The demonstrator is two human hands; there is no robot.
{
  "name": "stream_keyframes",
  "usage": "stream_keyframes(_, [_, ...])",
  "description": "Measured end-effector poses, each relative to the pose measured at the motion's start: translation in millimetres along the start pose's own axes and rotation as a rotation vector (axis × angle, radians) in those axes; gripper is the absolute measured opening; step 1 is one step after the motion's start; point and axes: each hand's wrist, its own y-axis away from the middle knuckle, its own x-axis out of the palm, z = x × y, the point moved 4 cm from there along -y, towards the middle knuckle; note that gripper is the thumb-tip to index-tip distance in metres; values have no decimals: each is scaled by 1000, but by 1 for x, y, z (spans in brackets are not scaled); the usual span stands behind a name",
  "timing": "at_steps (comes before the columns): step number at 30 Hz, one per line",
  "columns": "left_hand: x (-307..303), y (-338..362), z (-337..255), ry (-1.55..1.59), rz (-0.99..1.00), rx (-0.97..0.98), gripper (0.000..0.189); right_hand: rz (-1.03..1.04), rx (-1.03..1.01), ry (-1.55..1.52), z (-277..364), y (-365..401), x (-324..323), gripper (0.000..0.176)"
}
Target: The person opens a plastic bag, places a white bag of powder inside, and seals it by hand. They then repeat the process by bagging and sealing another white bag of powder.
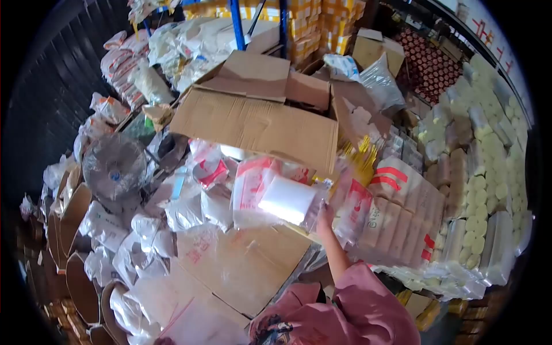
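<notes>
My right hand (pixel 325 219) reaches up from the pink sleeve and is closed on the near right end of a white, flat pack (pixel 286 199) in clear plastic. The pack's left part shines brightly, and what is inside cannot be made out. Beneath and behind it lies a white bag with red print (pixel 253 184). Just right of the hand stands a clear bag with a red label (pixel 356 201). A flattened cardboard sheet (pixel 241 264) under clear film lies in front of the pack. My left hand is not in view.
A large open cardboard box (pixel 259 123) stands behind the pack. Wrapped bundles with red tape (pixel 402 207) and stacked pale rolls (pixel 477 201) fill the right. White plastic bags (pixel 152 233) and a round fan (pixel 115 167) crowd the left. Blue rack posts (pixel 237 26) rise behind.
</notes>
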Motion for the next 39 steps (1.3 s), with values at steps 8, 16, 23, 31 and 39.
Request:
stream_keyframes(8, [18, 0, 6, 91, -23, -61, 24, 9, 36, -457, 1, -28, 17, 18])
stream_keyframes(16, [25, -3, 4, 231, -137, -70, 32, 168, 41, 8, 6, -33, 3, 20])
stream_keyframes(23, [77, -20, -26, 72, 348, 14, 14, 1161, -58, 399, 57, 257, 85, 52])
stream_keyframes(31, [123, -21, -58, 65, 497, 73, 17, 1376, 235, 418, 48, 340, 141, 64])
stream_keyframes(39, [181, -18, -69, 43, 954, 221, 17, 1245, 424, 252, 13, 286, 114, 62])
